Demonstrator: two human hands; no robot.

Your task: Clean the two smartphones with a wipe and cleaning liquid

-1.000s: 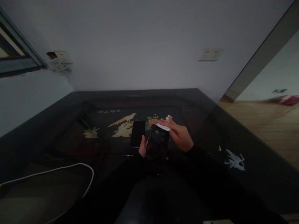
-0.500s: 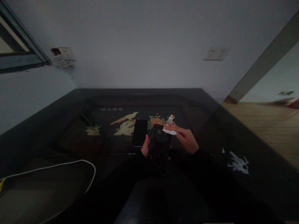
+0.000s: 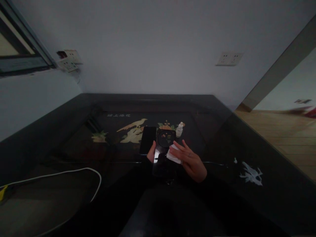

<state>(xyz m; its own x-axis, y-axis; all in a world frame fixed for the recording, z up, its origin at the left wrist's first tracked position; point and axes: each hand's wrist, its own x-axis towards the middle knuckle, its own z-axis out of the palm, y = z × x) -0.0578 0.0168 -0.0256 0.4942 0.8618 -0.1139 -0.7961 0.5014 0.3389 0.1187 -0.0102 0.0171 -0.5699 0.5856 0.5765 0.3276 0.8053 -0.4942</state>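
A dark, glossy phone (image 3: 161, 166) with a large round camera ring near its top is tilted up in my left hand (image 3: 151, 152), which grips its left edge; the rest of that hand is hidden behind it. My right hand (image 3: 194, 163) presses a folded white wipe (image 3: 174, 155) against the right side of the phone's back, below the ring. On the table just left of the held phone lies a second black phone (image 3: 148, 140), screen up. A small white dropper bottle (image 3: 179, 129) stands upright beyond my right hand.
Torn clear plastic film (image 3: 251, 173) and a small scrap (image 3: 235, 160) lie on the dark glossy table (image 3: 212, 108) at the right. A white cable (image 3: 74, 170) curves across the left. Wall sockets (image 3: 229, 59) sit above the table's back edge.
My right hand has slid the wipe from beside the camera ring down the phone's back toward me. The phone has tilted, now catching a bright reflection, and the bottle shows more fully.
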